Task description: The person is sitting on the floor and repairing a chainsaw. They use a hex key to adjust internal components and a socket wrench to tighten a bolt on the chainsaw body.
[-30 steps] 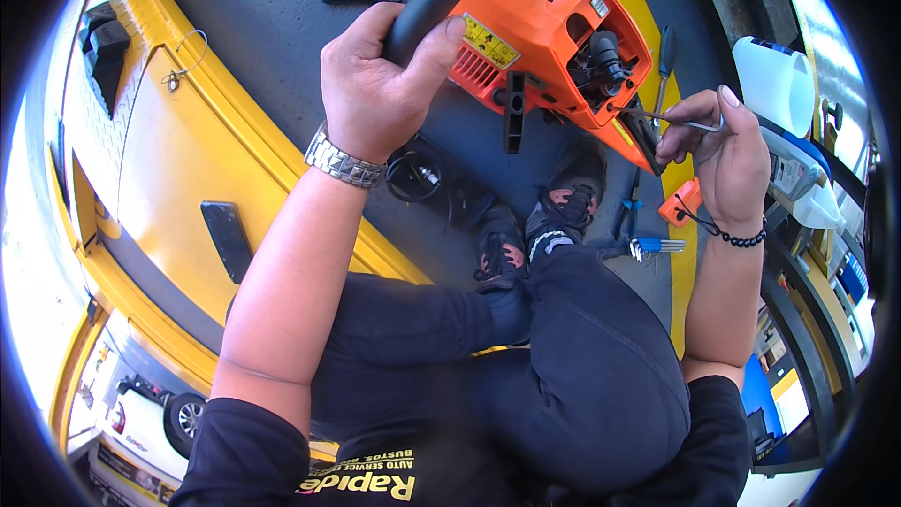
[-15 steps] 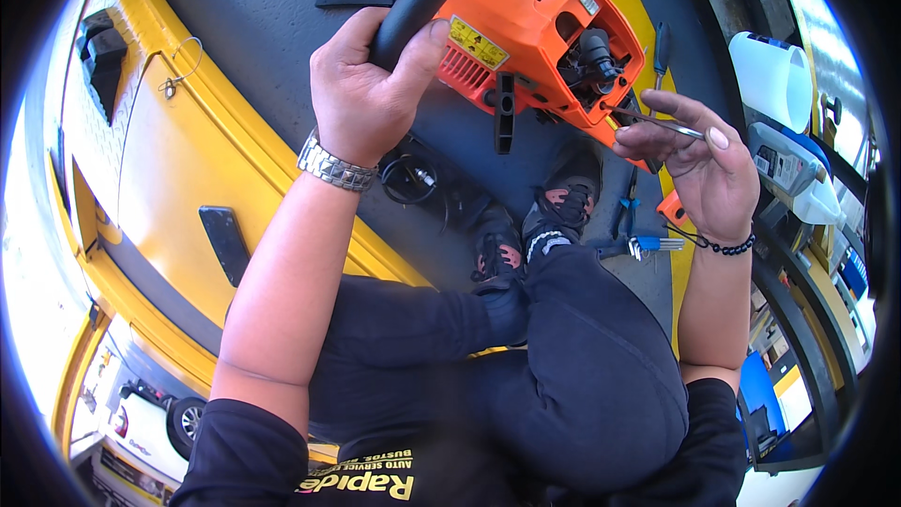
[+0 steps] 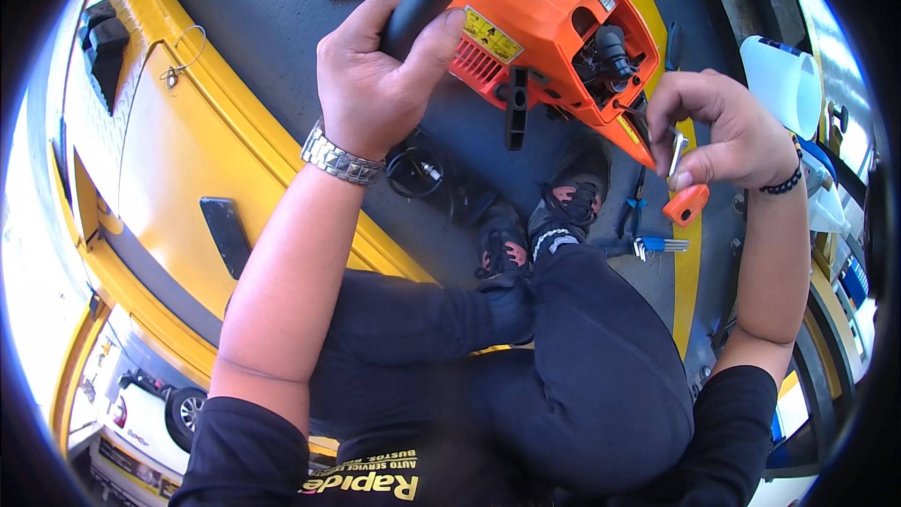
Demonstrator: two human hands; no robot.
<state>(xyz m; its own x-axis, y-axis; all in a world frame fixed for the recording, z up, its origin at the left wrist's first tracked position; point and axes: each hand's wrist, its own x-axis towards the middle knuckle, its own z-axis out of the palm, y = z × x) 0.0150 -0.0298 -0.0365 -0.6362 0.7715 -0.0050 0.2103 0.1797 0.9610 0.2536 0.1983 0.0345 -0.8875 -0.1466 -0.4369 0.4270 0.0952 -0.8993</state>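
An orange chainsaw body (image 3: 544, 19) is tilted in front of me at the top. My left hand (image 3: 375, 80) is wrapped round its black front handle (image 3: 427, 5). The saw's right side has an uncovered recess with a black rubber-like part (image 3: 612, 52) in it. Just right of the saw's lower corner, my right hand (image 3: 718, 131) is closed, fingers curled, on a small shiny metal hex key (image 3: 677, 155). The key's far end is hidden by the fingers and the saw, so I cannot tell whether it touches the saw. A small orange piece (image 3: 686, 205) lies below that hand.
On the floor lie a blue-held hex key set (image 3: 662, 245), pliers (image 3: 634, 207), a coiled black cable (image 3: 413, 174) and a screwdriver (image 3: 672, 45). A phone (image 3: 225, 237) rests on the yellow structure at left. White plastic containers (image 3: 784, 84) stand at right.
My right hand has turned from fingers spread along the key to a curled grip, swinging the key from nearly level to steep. The saw and left hand have shifted slightly right.
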